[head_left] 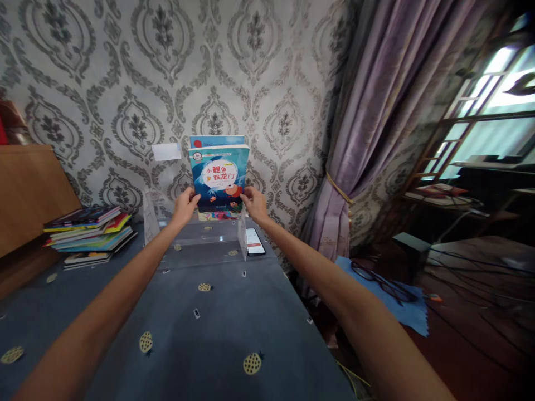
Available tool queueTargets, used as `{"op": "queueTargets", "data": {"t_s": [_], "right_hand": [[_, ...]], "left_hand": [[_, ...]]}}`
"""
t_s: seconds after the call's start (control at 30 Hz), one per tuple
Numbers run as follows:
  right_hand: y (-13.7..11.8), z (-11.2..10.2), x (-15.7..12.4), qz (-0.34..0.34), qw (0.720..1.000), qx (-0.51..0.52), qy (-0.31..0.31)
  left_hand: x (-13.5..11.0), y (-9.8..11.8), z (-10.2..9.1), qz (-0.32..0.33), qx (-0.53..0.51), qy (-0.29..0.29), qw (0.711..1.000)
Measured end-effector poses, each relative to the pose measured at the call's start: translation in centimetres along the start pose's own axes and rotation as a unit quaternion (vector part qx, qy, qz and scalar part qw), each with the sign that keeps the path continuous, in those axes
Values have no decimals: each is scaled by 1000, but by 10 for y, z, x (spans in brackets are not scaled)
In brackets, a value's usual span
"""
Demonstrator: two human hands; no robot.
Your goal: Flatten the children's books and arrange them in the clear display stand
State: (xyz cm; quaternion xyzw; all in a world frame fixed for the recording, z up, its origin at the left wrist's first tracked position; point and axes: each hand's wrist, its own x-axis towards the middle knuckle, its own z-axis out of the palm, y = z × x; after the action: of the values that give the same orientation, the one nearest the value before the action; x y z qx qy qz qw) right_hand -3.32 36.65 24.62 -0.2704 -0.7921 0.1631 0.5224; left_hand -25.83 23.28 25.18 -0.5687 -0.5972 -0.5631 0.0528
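Both my arms reach forward over the table. My left hand [184, 205] grips the lower left edge of a blue picture book [218, 175] with a fish cover, and my right hand [254, 203] grips its lower right edge. The book stands upright, tilted slightly, over a clear acrylic book stand [196, 240]. Another blue book [216, 141] stands right behind it against the wall. Both hands are closed on the front book.
A stack of colourful books [89, 235] lies at the table's left. A phone [254, 241] lies right of the stand. The table has a blue patterned cloth [217, 334]. A purple curtain [376, 122], a blue cloth with cables [390, 301] and a window are to the right.
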Motion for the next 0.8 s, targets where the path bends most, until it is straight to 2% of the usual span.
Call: {"op": "queueTargets", "data": {"t_s": [0.17, 0.43, 0.63, 0.8], "right_hand": [[0, 1, 0, 13, 1000, 7, -2], [0, -2, 1, 12, 1000, 1, -16], [-11, -7, 8, 9, 1000, 26, 0], [-14, -8, 9, 23, 1000, 6, -3]], "left_hand": [[-1, 4, 2, 3, 29, 3, 1000], [-4, 14, 2, 21, 128, 48, 990], [-3, 17, 2, 12, 154, 37, 987], [-4, 17, 1, 15, 147, 32, 989]]}}
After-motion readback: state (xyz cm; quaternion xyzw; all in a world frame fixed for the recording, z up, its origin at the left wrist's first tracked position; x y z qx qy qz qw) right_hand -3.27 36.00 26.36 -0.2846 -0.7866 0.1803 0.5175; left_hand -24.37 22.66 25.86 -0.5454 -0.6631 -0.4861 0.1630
